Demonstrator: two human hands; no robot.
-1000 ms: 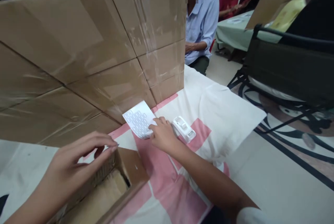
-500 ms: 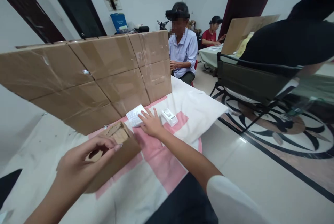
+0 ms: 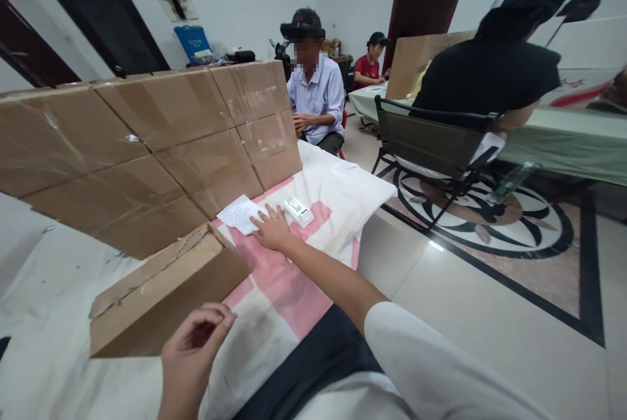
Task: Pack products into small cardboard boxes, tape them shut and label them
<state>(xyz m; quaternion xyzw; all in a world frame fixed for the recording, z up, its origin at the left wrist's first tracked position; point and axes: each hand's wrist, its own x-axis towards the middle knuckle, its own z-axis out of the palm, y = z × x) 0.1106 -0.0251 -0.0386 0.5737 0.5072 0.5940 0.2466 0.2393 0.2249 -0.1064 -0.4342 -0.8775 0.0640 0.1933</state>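
My right grip lies open, fingers spread over the three o'clock side of the flat white sheet with faint printing, while the oblong white plastic device sits just beside at two o'clock. My left grip is pinched closed, with the long brown cardboard box at its eleven o'clock; I can't tell whether anything small is between the tips. Uneven pressure could skid or crease the sheet on the rumpled pink-and-white cloth, and a careless sweep toward two o'clock might knock the device.
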